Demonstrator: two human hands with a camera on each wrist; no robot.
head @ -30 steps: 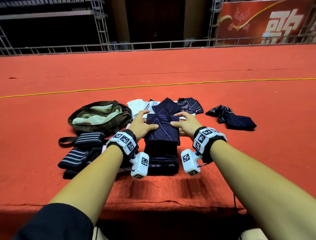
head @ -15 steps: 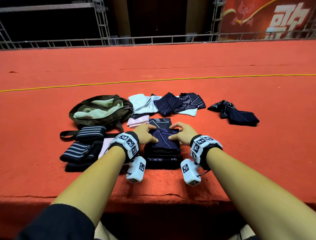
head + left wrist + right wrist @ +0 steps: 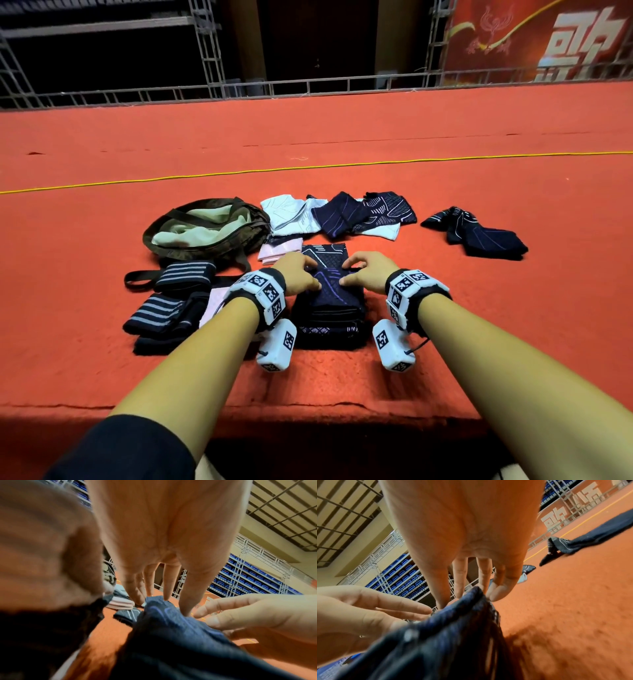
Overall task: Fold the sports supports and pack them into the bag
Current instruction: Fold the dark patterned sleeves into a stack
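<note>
Looking at it from the near edge of the red carpet [image 3: 342, 383], both hands sit on top of a stack of folded navy knee sleeves [image 3: 329, 308], whose long axis runs straight away from the person. The left hand [image 3: 294, 274] has straight fingertips pressing down on the top sleeve's left side, holding nothing, and the right hand [image 3: 366, 274] does the same on the right, fingers loosely spread, so it's a flat press and not a pinch. Neither hand is nearer to the stack; it lies dead centre between them. The olive bag [image 3: 205, 229] lies open further back and off to the left, so my guess is the left hand leads the carry. Beyond that, unfolded sleeves [image 3: 342, 216] are still waiting.
</note>
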